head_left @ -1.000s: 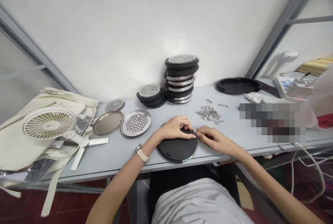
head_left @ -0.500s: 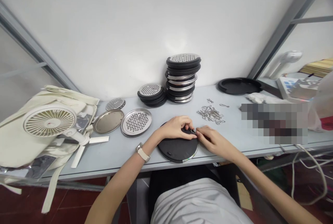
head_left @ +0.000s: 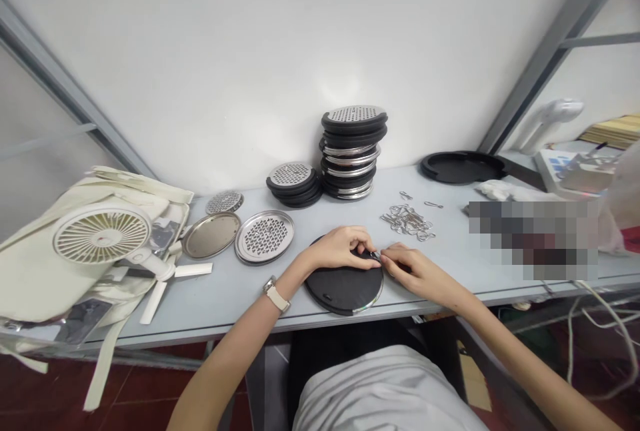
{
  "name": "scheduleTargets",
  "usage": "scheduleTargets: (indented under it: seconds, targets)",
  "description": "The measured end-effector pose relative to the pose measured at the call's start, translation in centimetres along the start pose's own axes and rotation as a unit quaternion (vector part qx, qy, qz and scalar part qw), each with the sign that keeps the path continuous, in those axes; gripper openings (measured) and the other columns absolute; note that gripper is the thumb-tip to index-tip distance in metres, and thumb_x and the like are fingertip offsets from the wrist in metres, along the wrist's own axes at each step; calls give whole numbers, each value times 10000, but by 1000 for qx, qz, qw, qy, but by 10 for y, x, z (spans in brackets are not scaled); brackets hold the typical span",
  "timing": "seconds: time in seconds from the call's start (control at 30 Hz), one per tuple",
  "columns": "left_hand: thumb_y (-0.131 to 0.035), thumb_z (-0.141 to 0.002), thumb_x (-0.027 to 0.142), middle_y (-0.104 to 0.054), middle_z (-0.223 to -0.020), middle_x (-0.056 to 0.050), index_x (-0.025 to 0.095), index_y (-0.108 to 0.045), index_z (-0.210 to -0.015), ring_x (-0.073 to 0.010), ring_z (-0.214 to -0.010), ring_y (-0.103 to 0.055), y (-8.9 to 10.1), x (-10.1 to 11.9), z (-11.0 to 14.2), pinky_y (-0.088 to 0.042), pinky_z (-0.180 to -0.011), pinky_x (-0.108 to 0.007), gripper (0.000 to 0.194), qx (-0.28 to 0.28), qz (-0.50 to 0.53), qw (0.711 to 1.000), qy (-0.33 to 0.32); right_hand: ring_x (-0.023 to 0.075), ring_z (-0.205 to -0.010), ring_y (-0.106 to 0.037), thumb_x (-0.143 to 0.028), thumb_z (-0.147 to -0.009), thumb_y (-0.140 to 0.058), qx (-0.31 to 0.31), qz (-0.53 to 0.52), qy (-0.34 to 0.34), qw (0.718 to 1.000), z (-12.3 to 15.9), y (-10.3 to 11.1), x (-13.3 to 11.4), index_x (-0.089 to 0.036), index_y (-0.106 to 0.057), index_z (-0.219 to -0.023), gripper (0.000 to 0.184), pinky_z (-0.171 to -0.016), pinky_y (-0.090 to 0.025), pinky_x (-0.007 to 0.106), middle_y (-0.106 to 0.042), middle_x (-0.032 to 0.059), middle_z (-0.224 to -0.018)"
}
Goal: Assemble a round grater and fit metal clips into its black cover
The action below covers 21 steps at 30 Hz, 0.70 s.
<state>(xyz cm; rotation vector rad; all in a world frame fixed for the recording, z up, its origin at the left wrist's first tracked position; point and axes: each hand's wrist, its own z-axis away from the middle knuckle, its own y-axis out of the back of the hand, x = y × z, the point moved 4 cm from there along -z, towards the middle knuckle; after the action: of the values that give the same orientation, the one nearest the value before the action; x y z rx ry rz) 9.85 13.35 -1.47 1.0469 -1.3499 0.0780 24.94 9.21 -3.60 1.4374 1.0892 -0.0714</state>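
Left hand curled on black disc, can't tell its grip. Right hand pinches small metal clip at disc's right edge. Clip pile beyond right hand, perforated-disc stack behind, fan far left.

You can't read any words or numbers here, because the tiny mark on the white fan, left of your left hand, and the blue marks past your right hand are too blurry.
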Motion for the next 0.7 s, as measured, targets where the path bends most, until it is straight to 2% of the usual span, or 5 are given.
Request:
scheduleTargets:
  seconds: [0.27, 0.43, 0.7]
  targets:
    - [-719, -687, 342, -487, -725, 15, 131, -637, -804, -69, -626, -431, 0, 0, 1, -337, -563, -211, 255, -10, 21, 1000, 2, 161, -641, -475, -392, -956, -346, -16, -14, 2, 1000, 1, 2, 0, -200, -417, -600, 410, -639, -382, 285, -448, -8, -592]
    - [-718, -687, 342, -488, -721, 18, 133, -633, -802, -69, -624, -430, 0, -1, 1, -336, -563, -210, 253, -11, 21, 1000, -2, 157, -636, -454, -357, -959, -342, -27, -3, 2, 1000, 0, 1, 0, -204, -359, -602, 388, -630, -367, 280, -407, -17, -587]
    - [-708, -700, 365, -487, -711, 21, 130, -620, -805, -69, -626, -423, 0, -2, 1, -330, -561, -209, 272, -14, 24, 999, -19, 155, -627, -456, -335, -948, -358, -26, -9, -6, 1000, 1, 1, 0, -203, -379, -599, 374, -621, -365, 280, -430, -15, -596]
